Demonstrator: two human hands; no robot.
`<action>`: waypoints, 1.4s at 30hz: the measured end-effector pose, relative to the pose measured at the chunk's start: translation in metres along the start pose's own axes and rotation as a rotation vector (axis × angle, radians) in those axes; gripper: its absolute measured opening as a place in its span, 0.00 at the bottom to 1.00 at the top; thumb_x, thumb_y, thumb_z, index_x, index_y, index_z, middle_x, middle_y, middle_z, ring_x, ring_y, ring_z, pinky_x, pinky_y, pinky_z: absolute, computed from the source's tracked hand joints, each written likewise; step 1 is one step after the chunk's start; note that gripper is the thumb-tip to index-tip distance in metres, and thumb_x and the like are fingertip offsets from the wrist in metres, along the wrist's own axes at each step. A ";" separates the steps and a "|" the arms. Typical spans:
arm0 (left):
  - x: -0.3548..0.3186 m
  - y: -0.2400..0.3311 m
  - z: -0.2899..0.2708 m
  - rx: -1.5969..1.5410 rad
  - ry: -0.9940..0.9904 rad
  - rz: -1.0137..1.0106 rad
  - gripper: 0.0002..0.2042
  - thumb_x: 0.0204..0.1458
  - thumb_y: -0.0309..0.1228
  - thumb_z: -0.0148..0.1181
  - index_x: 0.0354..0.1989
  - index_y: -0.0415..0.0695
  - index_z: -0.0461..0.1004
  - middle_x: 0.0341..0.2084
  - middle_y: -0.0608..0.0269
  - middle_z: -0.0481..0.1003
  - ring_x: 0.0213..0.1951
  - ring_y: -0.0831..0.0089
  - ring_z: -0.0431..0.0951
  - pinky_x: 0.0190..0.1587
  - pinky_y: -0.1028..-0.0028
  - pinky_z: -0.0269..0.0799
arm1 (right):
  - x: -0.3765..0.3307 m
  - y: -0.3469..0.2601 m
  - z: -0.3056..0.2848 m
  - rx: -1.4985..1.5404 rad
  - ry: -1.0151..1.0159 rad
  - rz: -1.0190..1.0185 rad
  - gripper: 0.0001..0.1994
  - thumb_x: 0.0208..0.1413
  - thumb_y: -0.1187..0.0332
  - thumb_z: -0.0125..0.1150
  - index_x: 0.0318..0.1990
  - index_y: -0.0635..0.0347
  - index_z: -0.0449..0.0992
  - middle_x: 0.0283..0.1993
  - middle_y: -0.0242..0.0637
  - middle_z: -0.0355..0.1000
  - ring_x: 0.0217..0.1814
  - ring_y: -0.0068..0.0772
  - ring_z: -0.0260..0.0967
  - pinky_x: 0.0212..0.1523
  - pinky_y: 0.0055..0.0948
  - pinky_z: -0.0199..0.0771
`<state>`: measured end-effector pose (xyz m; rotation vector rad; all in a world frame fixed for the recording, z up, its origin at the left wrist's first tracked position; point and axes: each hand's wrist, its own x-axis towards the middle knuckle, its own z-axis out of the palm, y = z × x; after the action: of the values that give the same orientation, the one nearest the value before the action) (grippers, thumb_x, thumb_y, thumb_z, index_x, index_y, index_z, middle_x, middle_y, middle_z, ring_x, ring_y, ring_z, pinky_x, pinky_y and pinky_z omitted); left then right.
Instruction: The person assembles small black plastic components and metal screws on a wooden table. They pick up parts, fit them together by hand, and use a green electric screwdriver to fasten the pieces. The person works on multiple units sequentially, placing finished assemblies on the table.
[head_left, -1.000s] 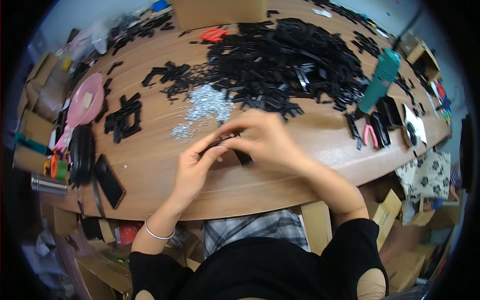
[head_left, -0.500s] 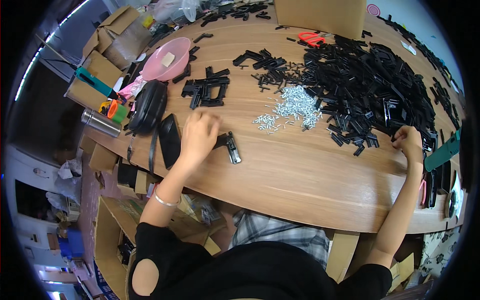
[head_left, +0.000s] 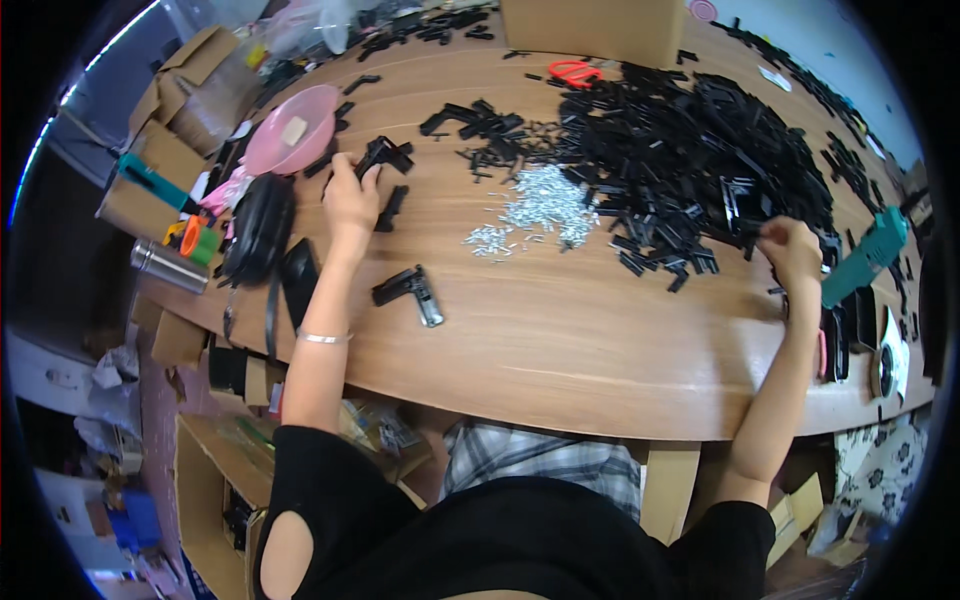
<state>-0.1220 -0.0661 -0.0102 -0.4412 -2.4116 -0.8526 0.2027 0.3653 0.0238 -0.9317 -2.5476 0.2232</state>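
Black parts (head_left: 388, 154) at left fingers (head_left: 342, 164)

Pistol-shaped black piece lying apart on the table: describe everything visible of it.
The pistol-shaped piece looks plastic, mostly black, with a shiny greyish near end. It lies on its side on the wooden table, grip pointing left, long part slanting toward the near edge. Only the table touches it; finer details are too small.

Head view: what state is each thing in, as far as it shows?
Left hand, closed on a black pistol-shaped piece.
Right hand, at the edge of the large black parts pile, grip unclear.
Black-and-silver pistol-shaped assembly, lying untouched on the brown wooden table.
Small silver metal pins, loose, heaped and scattered.
Black oblong case, appears closed.
Brown cardboard carton at lower left, open-topped.
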 end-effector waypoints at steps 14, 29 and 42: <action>-0.126 0.166 -0.006 -1.198 -1.116 -0.318 0.14 0.54 0.23 0.55 0.49 0.36 0.71 0.32 0.63 0.76 0.29 0.83 0.72 0.30 0.84 0.66 | -0.064 -0.131 0.004 1.129 -0.229 -0.305 0.06 0.45 0.80 0.63 0.33 0.66 0.79 0.36 0.36 0.74 0.37 0.21 0.70 0.39 0.19 0.70; -0.146 0.168 -0.015 -1.208 -0.884 -0.127 0.19 0.52 0.23 0.59 0.52 0.33 0.67 0.43 0.57 0.73 0.42 0.75 0.74 0.45 0.77 0.71 | -0.086 -0.162 0.033 0.864 -0.044 -0.569 0.07 0.35 0.80 0.65 0.25 0.62 0.75 0.29 0.37 0.72 0.33 0.33 0.68 0.35 0.27 0.67; -0.152 0.161 0.006 -1.182 -0.393 0.193 0.18 0.43 0.32 0.64 0.41 0.33 0.74 0.31 0.45 0.75 0.30 0.57 0.76 0.33 0.66 0.70 | -0.098 -0.161 0.040 0.763 -0.019 -0.593 0.07 0.49 0.86 0.55 0.35 0.68 0.74 0.41 0.41 0.69 0.43 0.35 0.67 0.44 0.26 0.67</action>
<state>0.0726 0.0393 -0.0264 -1.3278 -1.8410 -2.1968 0.1593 0.1791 0.0022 0.1098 -2.3068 0.9208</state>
